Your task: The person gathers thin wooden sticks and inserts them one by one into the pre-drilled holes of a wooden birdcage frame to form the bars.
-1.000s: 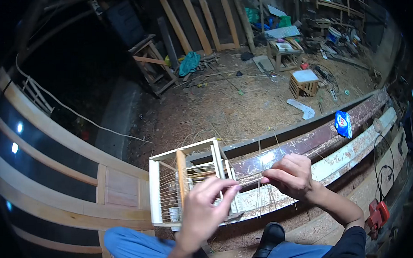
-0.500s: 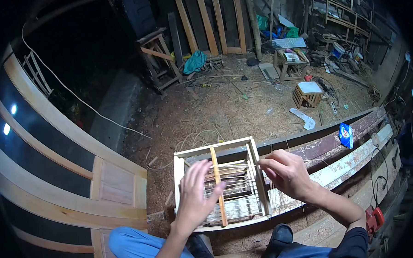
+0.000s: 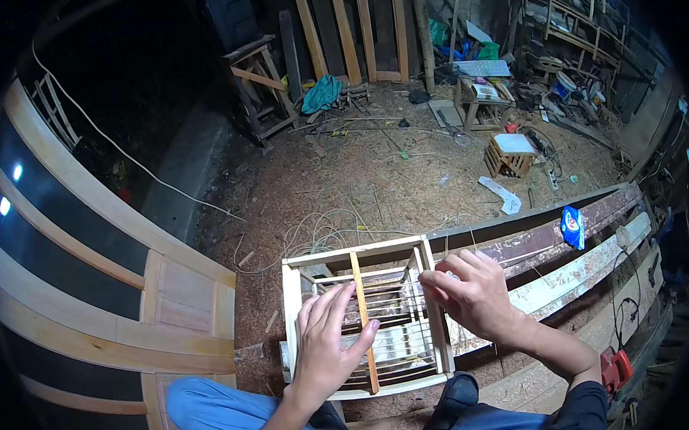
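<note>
A box-like wooden frame (image 3: 434, 319) with thin rods strung across it stands in front of me at my feet. An orange-brown slat (image 3: 365, 322) runs down its middle. My left hand (image 3: 327, 346) is over the left half of the frame, fingers stretched and thumb apart, its fingertips close to the slat; it holds nothing. At the frame's right side my right hand (image 3: 475, 294) is closed in a pinch, thumb and forefinger together near the edge. What lies between those fingertips is too thin to make out.
Long planks (image 3: 570, 270) extend to the right, with a blue packet (image 3: 572, 228) on them. A red power tool (image 3: 616, 368) lies at the lower right. Panelled wooden doors (image 3: 187, 299) stand at left. A crate (image 3: 509, 155) and cord (image 3: 330, 227) lie on the shavings-strewn ground.
My left hand has come down slightly, its fingers now clearer over the frame. My right hand has shifted a little left, still pinched. The whole view has tilted slightly.
</note>
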